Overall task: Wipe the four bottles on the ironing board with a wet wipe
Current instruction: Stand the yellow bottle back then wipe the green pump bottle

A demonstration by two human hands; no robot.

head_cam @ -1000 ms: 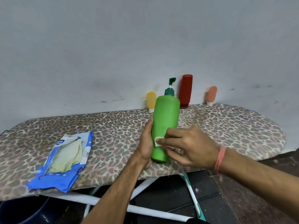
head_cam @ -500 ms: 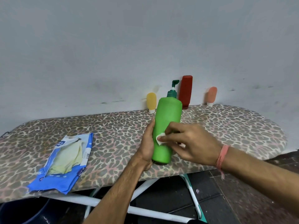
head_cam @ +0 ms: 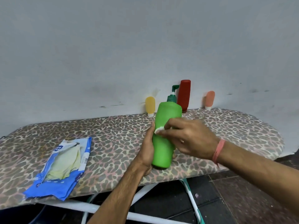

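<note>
Green pump bottle (head_cam: 163,143) in hands, wipe pack (head_cam: 63,165) lettering unreadable

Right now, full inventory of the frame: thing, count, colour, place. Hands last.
green pump bottle: 1, green with dark green pump, upright near the board's front edge, held
red bottle: 1, red, standing cap-down at the wall, behind the green one
yellow bottle: 1, yellow with white cap, cap-down at the wall, left of the red
orange bottle: 1, pale orange with white cap, cap-down at the wall, far right
wet wipe: 1, white, pressed on the green bottle's side
wipes pack: 1, blue, flat on the board's left part
ironing board: 1, leopard-print cover, white legs
left hand: grips the green bottle
right hand: pinches the wipe; pink band on the wrist
</note>
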